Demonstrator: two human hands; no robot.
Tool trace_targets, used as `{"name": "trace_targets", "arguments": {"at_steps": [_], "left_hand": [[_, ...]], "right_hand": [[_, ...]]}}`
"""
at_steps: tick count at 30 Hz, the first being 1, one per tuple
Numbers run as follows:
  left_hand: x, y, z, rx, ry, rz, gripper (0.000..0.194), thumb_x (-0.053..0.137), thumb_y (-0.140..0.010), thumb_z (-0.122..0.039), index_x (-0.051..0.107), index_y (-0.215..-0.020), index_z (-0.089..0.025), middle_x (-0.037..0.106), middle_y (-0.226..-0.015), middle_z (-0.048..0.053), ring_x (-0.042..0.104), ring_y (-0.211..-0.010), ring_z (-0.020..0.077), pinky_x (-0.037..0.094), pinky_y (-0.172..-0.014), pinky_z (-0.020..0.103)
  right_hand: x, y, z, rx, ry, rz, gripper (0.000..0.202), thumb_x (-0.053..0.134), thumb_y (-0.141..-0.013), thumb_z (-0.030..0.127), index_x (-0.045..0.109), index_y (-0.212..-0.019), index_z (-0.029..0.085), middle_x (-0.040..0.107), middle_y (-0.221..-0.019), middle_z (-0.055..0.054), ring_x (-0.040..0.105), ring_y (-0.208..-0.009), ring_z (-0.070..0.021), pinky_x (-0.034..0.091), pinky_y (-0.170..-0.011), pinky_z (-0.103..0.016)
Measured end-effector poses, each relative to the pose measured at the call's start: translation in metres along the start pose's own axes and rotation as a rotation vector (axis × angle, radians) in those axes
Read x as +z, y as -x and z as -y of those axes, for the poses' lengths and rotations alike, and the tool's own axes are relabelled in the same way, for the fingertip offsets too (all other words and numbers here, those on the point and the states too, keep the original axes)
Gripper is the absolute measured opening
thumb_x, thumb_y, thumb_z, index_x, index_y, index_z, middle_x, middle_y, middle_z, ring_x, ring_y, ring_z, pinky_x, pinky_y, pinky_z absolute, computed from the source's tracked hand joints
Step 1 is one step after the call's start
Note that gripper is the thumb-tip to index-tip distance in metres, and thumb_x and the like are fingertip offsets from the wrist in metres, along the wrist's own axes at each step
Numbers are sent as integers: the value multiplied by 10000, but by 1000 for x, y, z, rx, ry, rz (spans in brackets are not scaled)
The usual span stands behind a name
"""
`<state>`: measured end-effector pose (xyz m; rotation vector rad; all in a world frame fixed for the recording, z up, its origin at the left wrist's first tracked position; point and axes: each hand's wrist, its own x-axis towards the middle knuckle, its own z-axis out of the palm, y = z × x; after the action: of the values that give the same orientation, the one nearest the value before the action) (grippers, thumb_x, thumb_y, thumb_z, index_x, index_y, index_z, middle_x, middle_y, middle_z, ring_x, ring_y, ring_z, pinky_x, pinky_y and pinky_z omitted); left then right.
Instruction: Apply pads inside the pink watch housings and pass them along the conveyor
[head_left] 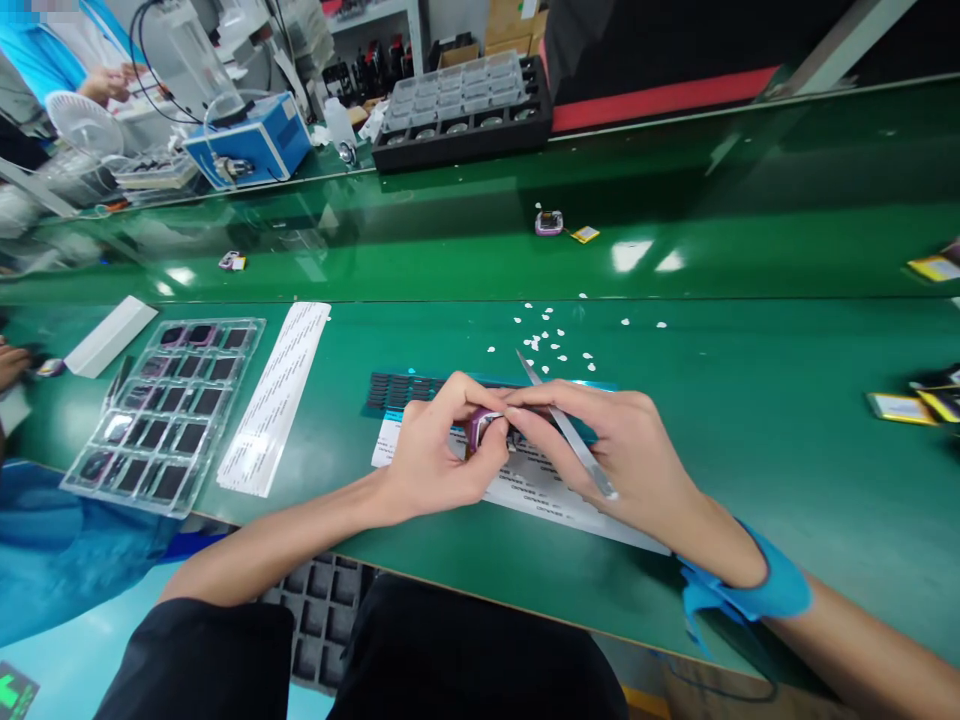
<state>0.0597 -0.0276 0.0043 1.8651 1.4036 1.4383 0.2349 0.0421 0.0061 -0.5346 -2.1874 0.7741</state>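
My left hand is closed round a small purple-rimmed device, held above printed white sheets. My right hand has its thumb and index fingertips at the device's edge. Metal tweezers lie across that hand, between its fingers, pointing away up and left. Whether its fingertips pinch anything small is hidden. Beneath both hands are a white printed sheet and a dark strip sheet with black pieces. Small white bits are scattered beyond the hands.
To the left are a clear tray of dark screens, a white printed strip and a white box. Devices with yellow-edged parts lie right. A blue machine and black tray stand behind. Another person's hand is far left.
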Motion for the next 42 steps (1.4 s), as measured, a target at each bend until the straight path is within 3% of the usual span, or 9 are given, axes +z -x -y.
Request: {"name": "trace_targets", "arguments": {"at_steps": [6,9,12,16,20,24,28,32,42], "left_hand": [[0,-2,9,52,55,33,230,650,-906,-155,545,-1110,-176,770,-813,6,706,-625,107,557,-617,217],[-3,-2,7,80,67,69,103,680,-942,-190,626,-1027,-170,756,-759,1,673,-592,101,540,-597,215],[-4,0,3,238,103,295,49,608,-994,-191,654,-997,-176,797,-897,60,745,-778,162,599,-744,288],[4,7,7,431,55,628,137,495,-1027,-174,602,-1104,-138,746,-1246,183,720,-1166,287,567,-1029,467],[11,12,13,388,-109,779,310,459,-1040,-180,511,-1324,-66,649,-1393,250,621,-1331,334,518,-1112,507],[11,12,13,294,-98,816,380,444,-1052,-182,455,-1425,-111,601,-1477,205,555,-1409,310,491,-1155,499],[10,13,12,250,-75,811,326,462,-1051,-194,507,-1368,-130,626,-1451,187,571,-1391,304,504,-1144,487],[12,13,11,233,-65,807,258,451,-1061,-194,550,-1293,-141,655,-1411,175,596,-1361,289,528,-1116,471],[14,12,9,206,-159,846,447,363,-1079,-221,416,-1492,-57,715,-1257,197,485,-1440,342,547,-1088,504]], "right_hand": [[-6,-5,4,209,-225,-53,137,674,-988,331,774,-974,238,808,-913,-30,748,-728,-177,601,-634,-274],[-18,-9,10,230,-237,-120,160,656,-1003,348,773,-1089,281,809,-1009,-22,764,-822,-185,621,-715,-295],[-38,-4,18,287,-234,-208,251,619,-1026,393,725,-1237,309,799,-1079,-25,764,-841,-199,631,-762,-345],[-58,27,20,422,-119,-169,523,470,-1067,523,755,-709,270,745,-700,-45,748,-802,-241,569,-639,-338],[-59,66,11,680,-49,-181,655,460,-1015,670,702,-598,226,762,-761,-94,719,-681,-237,568,-623,-365],[-56,83,3,715,-28,-264,594,581,-967,655,667,-550,240,739,-707,-81,728,-709,-242,587,-636,-358],[-55,83,-2,740,-95,-195,578,595,-962,649,659,-565,234,761,-740,-77,664,-578,-187,540,-542,-323],[-52,80,-4,722,-19,-156,665,548,-974,670,505,-471,238,758,-725,-85,730,-756,-242,523,-600,-320],[-54,73,-11,738,-140,-74,627,565,-959,683,618,-524,233,777,-772,-92,746,-873,-259,577,-746,-332]]}}
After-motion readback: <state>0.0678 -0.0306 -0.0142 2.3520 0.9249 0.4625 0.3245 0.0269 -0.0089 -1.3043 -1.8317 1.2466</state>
